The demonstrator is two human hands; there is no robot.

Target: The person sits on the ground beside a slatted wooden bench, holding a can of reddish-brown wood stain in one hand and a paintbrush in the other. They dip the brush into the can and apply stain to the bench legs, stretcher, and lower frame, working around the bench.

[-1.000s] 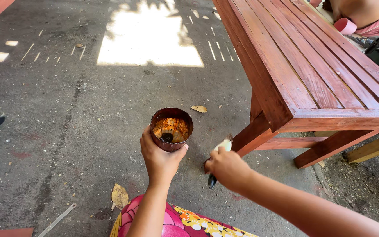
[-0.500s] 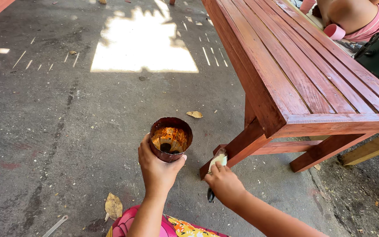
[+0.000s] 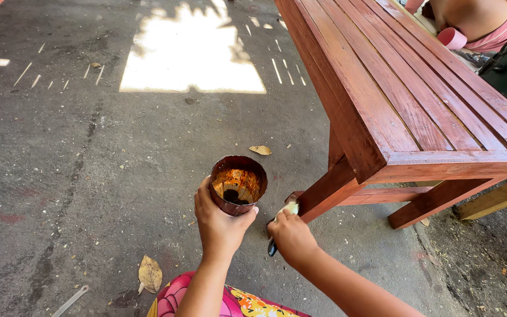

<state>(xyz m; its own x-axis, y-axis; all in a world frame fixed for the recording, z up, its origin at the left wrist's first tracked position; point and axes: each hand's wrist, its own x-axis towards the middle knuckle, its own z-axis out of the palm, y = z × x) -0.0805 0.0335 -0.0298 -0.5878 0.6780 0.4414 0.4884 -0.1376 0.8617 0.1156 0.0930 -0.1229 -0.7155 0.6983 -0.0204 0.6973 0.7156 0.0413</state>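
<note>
In the head view, the left hand (image 3: 221,226) sits just below the middle of the frame, its fingers curled around the lower wall of a small stained cup (image 3: 238,184) and holding it upright and off the ground. The cup's inside is coated orange-brown, with a dark pool of stain at the bottom. It looks light and thin-walled, probably plastic that would give under a hard squeeze, and its smeared sides are likely slick, so a wrap low around the body, as here, seems the safest hold; tipping it would spill the liquid. Just right of it, the right hand (image 3: 291,238) is closed around a brush (image 3: 281,223), whose pale bristle tip shows above the knuckles and whose dark handle end pokes out below. The brush seems stiff in the handle and soft at the bristles, best gripped along the handle. The bristles lie close to or against the slanted leg (image 3: 330,188) of a red-brown wooden bench (image 3: 406,111) filling the upper right. Dry leaves (image 3: 149,273) lie on the grey concrete floor (image 3: 89,164), and another person (image 3: 476,20) sits at the top right corner.
</note>
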